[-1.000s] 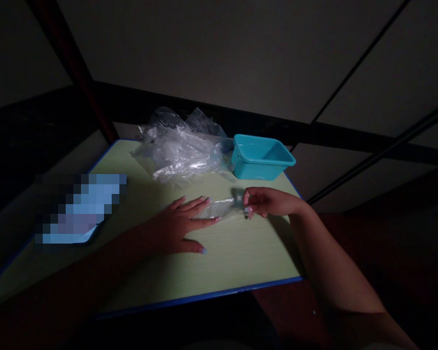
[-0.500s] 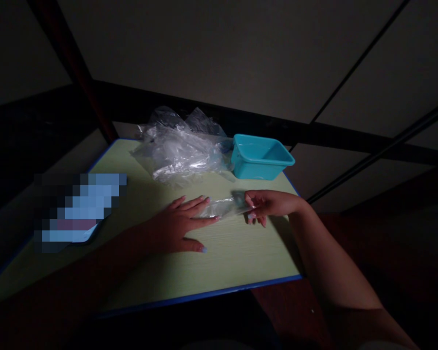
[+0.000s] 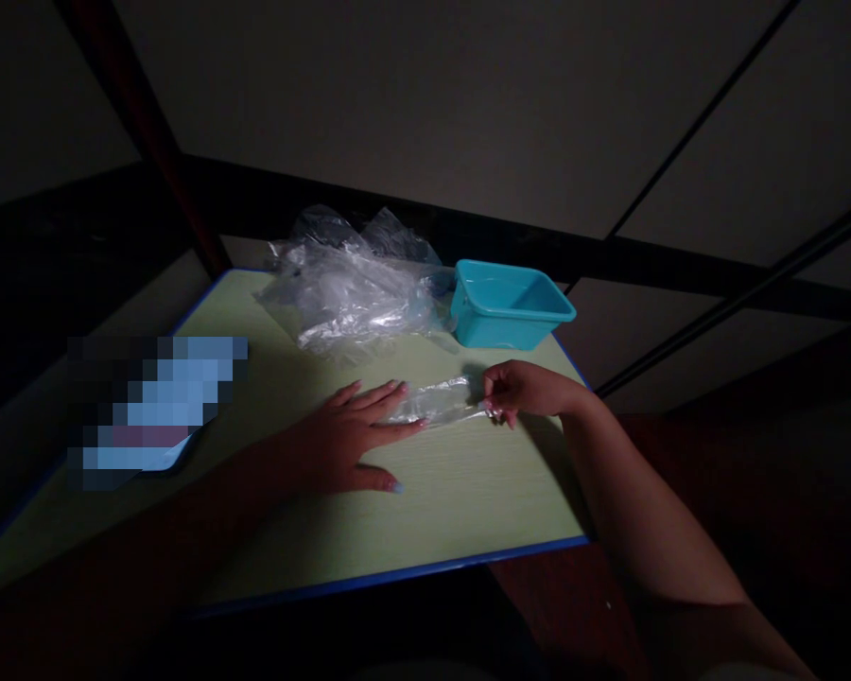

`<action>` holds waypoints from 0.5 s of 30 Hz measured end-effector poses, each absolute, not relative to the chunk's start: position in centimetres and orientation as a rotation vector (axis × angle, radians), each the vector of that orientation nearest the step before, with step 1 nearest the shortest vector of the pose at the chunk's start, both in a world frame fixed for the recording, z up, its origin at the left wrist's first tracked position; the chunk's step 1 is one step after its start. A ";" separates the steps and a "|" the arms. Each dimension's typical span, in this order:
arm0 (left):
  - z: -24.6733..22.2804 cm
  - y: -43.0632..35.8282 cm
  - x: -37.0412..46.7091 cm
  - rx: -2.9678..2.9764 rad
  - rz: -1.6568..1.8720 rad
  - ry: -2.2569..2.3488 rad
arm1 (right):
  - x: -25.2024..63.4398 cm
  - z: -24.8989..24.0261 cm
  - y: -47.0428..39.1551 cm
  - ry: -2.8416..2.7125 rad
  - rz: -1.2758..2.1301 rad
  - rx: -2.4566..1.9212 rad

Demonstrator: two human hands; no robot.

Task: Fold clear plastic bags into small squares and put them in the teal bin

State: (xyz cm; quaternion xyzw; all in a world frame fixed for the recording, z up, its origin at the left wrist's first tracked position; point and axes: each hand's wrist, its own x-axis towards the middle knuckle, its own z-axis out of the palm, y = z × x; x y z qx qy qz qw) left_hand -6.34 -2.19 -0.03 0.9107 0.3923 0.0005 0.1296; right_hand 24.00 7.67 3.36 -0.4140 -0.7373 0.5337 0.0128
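Observation:
A narrow strip of clear plastic (image 3: 443, 401) lies across the middle of the pale green table (image 3: 425, 501). On its left end my left hand (image 3: 351, 440) rests flat, fingers spread, holding nothing in a grip. The fingers of my right hand (image 3: 514, 392) are bent and pinched together on the strip's right end. Behind the strip is a crumpled heap of clear plastic bags (image 3: 358, 293). Right of the heap stands an open turquoise bin (image 3: 507, 326).
A pixelated, flat bluish object (image 3: 163, 407) lies at the table's left side. The table has a blue edge (image 3: 397, 574). A pale wall with dark bands (image 3: 411, 104) rises behind it, and the surroundings are dark.
My right hand has shifted slightly up and right, and its fingers have closed in. More of the plastic strip shows between the hands. My left hand has stayed in place.

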 end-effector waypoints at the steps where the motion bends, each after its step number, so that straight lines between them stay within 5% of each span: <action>1: 0.0 -2.2 -6.3 2.647 -0.009 1.147 | 23.9 3.3 7.6 -2.305 1.658 -1.294; 10: 0.0 -2.4 -6.4 2.655 0.004 1.152 | 23.2 4.1 7.0 -2.370 1.470 -1.393; 15: -0.2 -2.4 -6.5 2.680 0.014 1.142 | 22.2 5.0 5.8 -2.496 0.530 -1.557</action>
